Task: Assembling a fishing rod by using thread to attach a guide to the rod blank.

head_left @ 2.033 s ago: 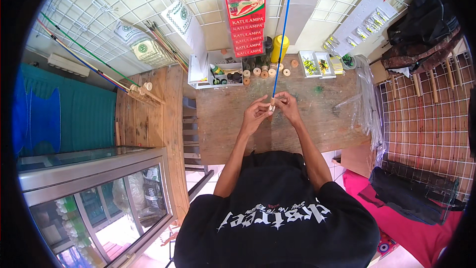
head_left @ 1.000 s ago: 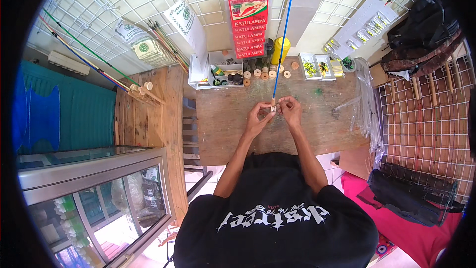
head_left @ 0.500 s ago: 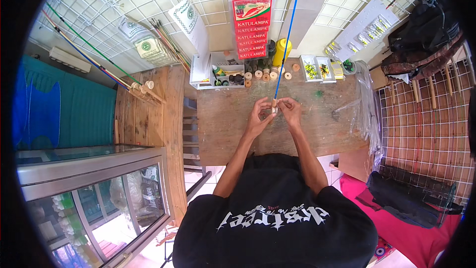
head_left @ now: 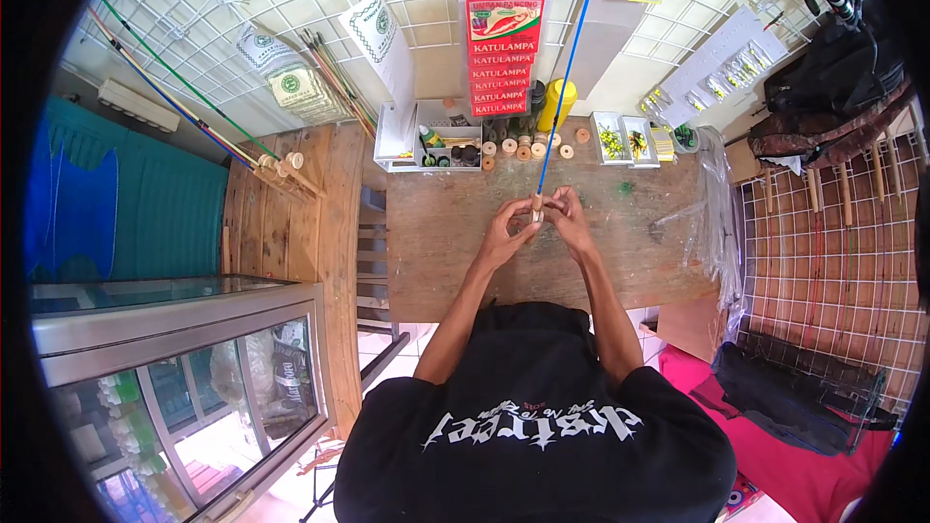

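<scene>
A thin blue rod (head_left: pixel 560 87) stands nearly upright over the wooden workbench (head_left: pixel 639 252), its lower end capped by a small tan wooden piece (head_left: pixel 536 205). My left hand (head_left: pixel 506 232) and my right hand (head_left: pixel 570 221) meet at that lower end, fingers pinched around the tan piece and the rod's base. Both hands hover just above the bench top, in front of my black shirt.
At the bench's back stand a white tray of small bottles (head_left: pixel 436 145), a row of wooden spools (head_left: pixel 528 147), a yellow bottle (head_left: pixel 558 103) and small boxes (head_left: pixel 625 138). Rods lean on the wire grid wall (head_left: pixel 242 0). A glass cabinet (head_left: pixel 194 378) is at left, clear plastic bags (head_left: pixel 717 213) at right.
My hands stayed together at the rod's lower end, with only small finger shifts. The view drifted slightly, and the rod leans a little differently.
</scene>
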Motion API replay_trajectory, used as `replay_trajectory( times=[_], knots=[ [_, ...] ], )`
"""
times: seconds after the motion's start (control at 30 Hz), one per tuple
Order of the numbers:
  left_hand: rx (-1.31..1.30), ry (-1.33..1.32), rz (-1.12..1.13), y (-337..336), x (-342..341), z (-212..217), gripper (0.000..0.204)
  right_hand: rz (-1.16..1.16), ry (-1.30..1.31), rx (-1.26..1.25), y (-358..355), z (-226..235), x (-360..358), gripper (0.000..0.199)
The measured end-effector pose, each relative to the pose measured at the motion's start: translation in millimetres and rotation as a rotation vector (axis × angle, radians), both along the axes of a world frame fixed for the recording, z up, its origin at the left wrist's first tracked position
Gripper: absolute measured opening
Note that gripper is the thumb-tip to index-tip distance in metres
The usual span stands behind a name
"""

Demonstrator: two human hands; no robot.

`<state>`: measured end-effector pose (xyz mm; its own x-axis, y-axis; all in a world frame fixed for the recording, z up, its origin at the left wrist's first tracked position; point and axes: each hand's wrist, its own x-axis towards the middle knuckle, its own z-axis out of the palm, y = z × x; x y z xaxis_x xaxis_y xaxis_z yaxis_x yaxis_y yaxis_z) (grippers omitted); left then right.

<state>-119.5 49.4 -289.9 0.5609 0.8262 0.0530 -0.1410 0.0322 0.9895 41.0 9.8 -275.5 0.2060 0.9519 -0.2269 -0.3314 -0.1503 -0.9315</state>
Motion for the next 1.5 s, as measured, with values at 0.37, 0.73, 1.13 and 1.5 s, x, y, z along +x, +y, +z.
replay_trajectory(
  times=[0.37, 0.73, 1.13, 1.5],
  knots=[
    [-0.057, 0.006, -0.044, -5.7, 0.8, 3.6, 0.043, 0.177, -0.063, -0.057, -1.4, 5.8, 15.3, 0.032],
    [0.131, 0.196, 0.091, -9.8, 4.4, 8.7, 0.045, 0.080, -0.056, -0.084, -10.7, -10.0, 11.8, 0.031],
    [0.184, 0.233, 0.112, -8.9, 1.2, 8.4, 0.046, 0.047, -0.008, 0.072, -31.4, 4.2, -1.5, 0.048],
    [0.103, 0.194, 0.048, -6.4, 2.3, 3.4, 0.042, -0.147, -0.335, 0.141, -34.2, -1.3, -33.1, 0.048]
  ],
)
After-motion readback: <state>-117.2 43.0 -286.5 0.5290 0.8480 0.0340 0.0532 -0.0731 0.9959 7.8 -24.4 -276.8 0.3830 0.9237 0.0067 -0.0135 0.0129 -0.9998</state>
